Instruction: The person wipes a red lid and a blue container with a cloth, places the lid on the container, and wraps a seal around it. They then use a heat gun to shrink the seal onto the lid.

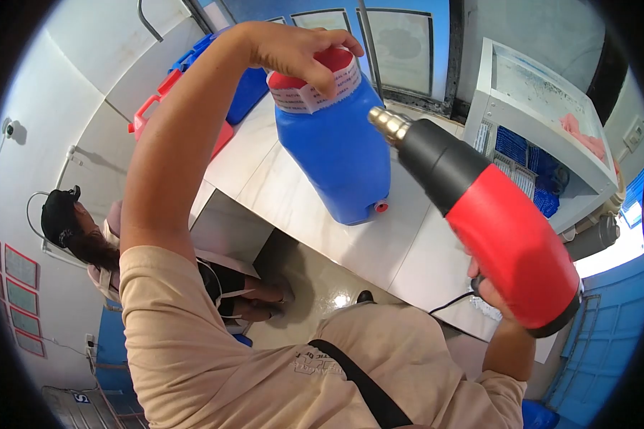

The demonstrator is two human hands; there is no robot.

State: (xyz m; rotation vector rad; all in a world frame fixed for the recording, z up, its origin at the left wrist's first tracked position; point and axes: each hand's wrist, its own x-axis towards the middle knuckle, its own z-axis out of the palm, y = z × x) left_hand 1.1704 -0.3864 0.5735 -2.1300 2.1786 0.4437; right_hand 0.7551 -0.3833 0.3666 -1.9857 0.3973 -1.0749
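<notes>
A blue water jug (333,154) stands on the white tiled counter, with a small red-tipped spout (381,206) low on its near side. Around its red cap (334,58) is a printed white plastic seal band (318,96). My left hand (304,53) grips the capped top, thumb on the near side and fingers over the far side. In my right hand (490,289) is a red and black heat gun (504,229). Its metal nozzle (390,124) points at the jug's neck from the right, a short gap away. The gun hides most of my right fingers.
Behind my left arm stand a red jug (150,107) and another blue jug (247,93). A white shelf unit (490,93) with blue packs (511,146) is at the right. The gun's black cord (451,304) crosses the counter edge (322,250). A person in a black cap (61,218) is at the left.
</notes>
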